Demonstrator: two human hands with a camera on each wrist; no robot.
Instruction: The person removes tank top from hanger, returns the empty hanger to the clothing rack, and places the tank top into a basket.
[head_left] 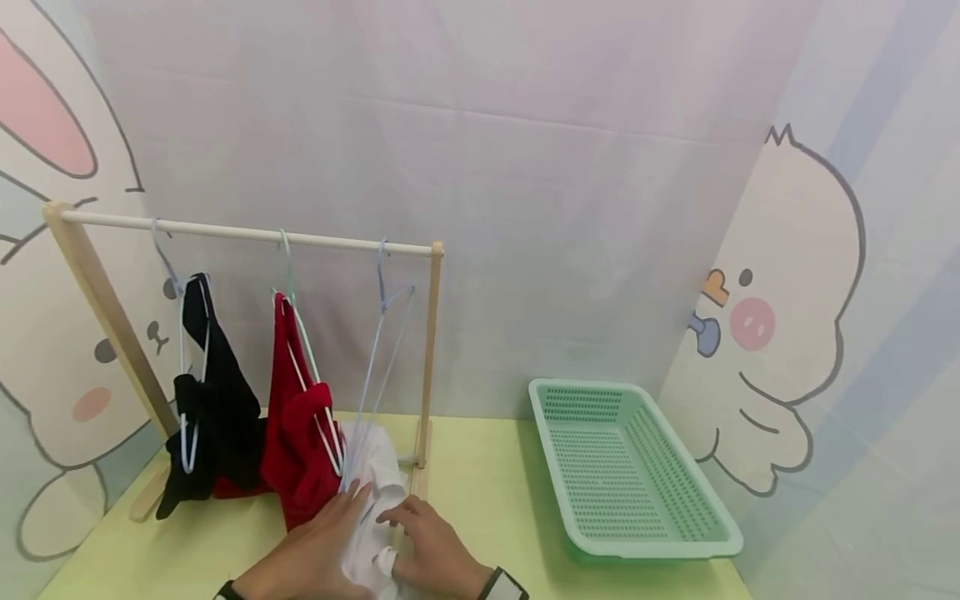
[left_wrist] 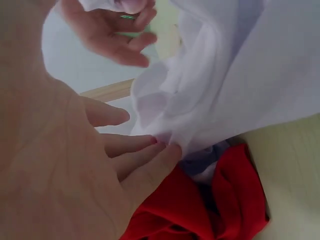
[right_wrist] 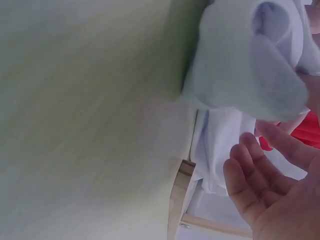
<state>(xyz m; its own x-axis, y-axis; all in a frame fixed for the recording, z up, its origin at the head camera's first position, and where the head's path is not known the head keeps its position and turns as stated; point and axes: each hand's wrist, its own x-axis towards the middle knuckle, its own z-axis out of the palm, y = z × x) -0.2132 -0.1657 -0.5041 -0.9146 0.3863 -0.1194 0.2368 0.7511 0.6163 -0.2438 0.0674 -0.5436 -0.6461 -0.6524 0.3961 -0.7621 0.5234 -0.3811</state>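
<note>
A white garment (head_left: 378, 467) sits under the right end of a small rack, around the lower part of a pale blue hanger (head_left: 371, 371) hooked on the rail. My left hand (head_left: 315, 550) is at its left side, fingers extended, with fingertips (left_wrist: 167, 150) touching the white cloth. To its right, my right hand (head_left: 438, 550) has its fingers loosely bent and apart. White cloth lies at the right thumb, which it partly hides. In the right wrist view a rolled, open edge of the garment (right_wrist: 235, 65) hangs above the right hand's fingers (right_wrist: 245, 185).
A red garment (head_left: 300, 417) on a green-white hanger and a black garment (head_left: 217, 400) on a blue hanger hang further left. The wooden rack (head_left: 431, 358) stands on a yellow tabletop (head_left: 480, 467). At right is a green plastic basket (head_left: 555, 483). Patterned cloth walls surround the table.
</note>
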